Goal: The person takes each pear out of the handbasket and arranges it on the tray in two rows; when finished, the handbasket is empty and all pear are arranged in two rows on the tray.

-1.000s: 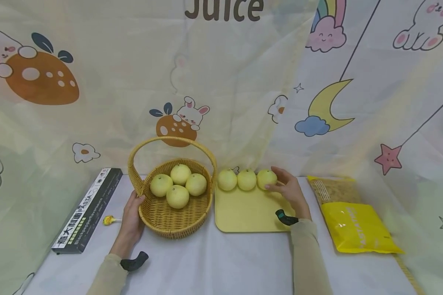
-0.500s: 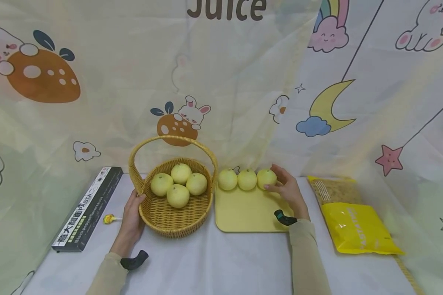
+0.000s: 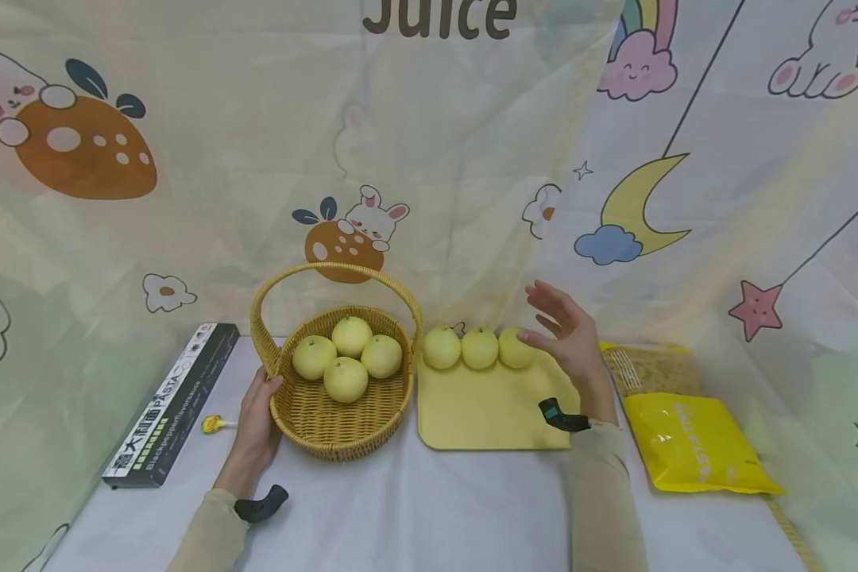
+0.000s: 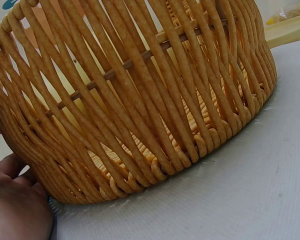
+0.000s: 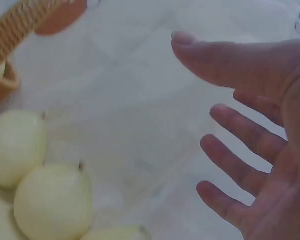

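Observation:
A wicker basket [image 3: 339, 429] with a tall arched handle stands left of centre, with several pale yellow-green round fruits [image 3: 346, 380] inside. My left hand [image 3: 256, 417] holds its left side near the foot of the handle, thumb at the rim; in the left wrist view part of that hand [image 4: 17, 200] shows against the weave. Right of the basket, three similar fruits [image 3: 480, 349] line the back edge of a pale yellow tray [image 3: 486, 413]. Above the rightmost one hovers my right hand [image 3: 572, 342], fingers spread and holding nothing. In the right wrist view the hand [image 5: 270, 150] is apart from the fruits [image 5: 52, 202].
A dark pasta box [image 3: 171, 405] lies at the left, with a yellow-wrapped lollipop [image 3: 213, 424] between it and my left hand. Yellow pasta bags [image 3: 697, 441] lie to the right. A printed cloth [image 3: 457, 159] hangs behind the white-covered table [image 3: 415, 516].
My right hand has let go of the rightmost fruit on the tray and risen up and slightly right, its fingers opening. The left hand and the basket stay in place.

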The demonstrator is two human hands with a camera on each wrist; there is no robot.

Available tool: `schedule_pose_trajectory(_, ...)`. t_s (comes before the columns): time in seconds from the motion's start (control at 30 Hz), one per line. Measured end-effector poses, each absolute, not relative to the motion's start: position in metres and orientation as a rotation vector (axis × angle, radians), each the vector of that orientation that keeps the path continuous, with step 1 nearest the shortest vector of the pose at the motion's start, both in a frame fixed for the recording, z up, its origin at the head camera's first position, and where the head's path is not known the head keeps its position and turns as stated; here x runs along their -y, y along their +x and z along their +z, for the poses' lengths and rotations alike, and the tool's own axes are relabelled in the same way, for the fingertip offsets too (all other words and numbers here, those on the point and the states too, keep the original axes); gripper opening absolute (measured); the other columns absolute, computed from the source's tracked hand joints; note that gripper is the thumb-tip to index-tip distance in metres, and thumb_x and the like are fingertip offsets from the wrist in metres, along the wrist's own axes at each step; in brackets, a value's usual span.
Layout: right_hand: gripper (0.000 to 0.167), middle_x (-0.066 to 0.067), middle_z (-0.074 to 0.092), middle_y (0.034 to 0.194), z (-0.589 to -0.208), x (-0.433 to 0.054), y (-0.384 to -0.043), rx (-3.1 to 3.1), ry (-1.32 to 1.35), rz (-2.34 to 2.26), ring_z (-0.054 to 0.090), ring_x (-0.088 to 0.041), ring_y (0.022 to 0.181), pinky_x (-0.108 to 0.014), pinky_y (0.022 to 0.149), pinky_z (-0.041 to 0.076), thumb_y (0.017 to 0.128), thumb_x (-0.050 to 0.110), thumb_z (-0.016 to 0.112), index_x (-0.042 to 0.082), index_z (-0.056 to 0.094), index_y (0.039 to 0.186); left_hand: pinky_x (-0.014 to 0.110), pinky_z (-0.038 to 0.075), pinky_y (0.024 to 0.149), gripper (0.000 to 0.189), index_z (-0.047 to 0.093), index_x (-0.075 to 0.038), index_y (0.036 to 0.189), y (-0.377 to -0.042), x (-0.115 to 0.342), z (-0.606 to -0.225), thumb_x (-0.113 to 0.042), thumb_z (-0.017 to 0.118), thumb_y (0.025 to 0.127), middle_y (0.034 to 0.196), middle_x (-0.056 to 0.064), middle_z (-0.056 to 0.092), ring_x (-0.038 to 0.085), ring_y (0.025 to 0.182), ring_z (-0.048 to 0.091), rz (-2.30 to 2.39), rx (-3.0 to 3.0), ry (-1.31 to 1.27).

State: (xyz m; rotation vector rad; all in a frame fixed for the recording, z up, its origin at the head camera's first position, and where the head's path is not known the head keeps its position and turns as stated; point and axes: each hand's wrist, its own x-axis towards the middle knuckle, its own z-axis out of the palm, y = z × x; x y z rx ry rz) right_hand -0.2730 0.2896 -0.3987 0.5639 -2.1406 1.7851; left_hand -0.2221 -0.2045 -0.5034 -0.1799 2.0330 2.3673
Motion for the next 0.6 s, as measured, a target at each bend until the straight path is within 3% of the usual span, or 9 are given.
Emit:
schedule_pose_trajectory(0.13,0.077,-0.012,0.064,0.150,-0.379,-0.271,-0.264,2.005,0.770,1.869,0.063,-0.021,0.136,-0.035,0.116,0.052,0.084,-0.014,0.081,0.001,0.051,0.154,0.033,0.027,0.132,0.058,0.016,-0.039,0.170,-0.222,0.205,-0.503,-0.037,0.034,0.115,0.178,-0.005,0.018,0.021,0.163,0.024,2.366,-2.041,-0.185)
schedule_pose_trajectory(0.4,0.071,-0.007,0.069,0.144,-0.360,-0.226,-0.253,1.944,1.066,1.921,0.070,-0.028,0.127,-0.048,0.106,0.060,0.083,-0.009,0.084,-0.005,0.055,0.148,0.035,0.026,0.133,0.058,0.015,-0.040,0.170,-0.224,0.207,-0.501,-0.036,0.034,0.115,0.178,-0.006,0.017,0.020,0.164,0.023,2.376,-2.033,-0.197)
schedule_pose_trajectory(0.6,0.068,-0.016,0.066,0.146,-0.364,-0.181,-0.241,2.054,1.193,1.904,0.068,-0.033,0.127,-0.058,0.104,0.059,0.084,-0.003,0.086,-0.001,0.059,0.146,0.038,0.021,0.135,0.060,0.013,-0.038,0.171,-0.224,0.205,-0.503,-0.033,0.034,0.115,0.179,-0.006,0.015,0.020,0.164,0.021,2.403,-1.981,-0.196)
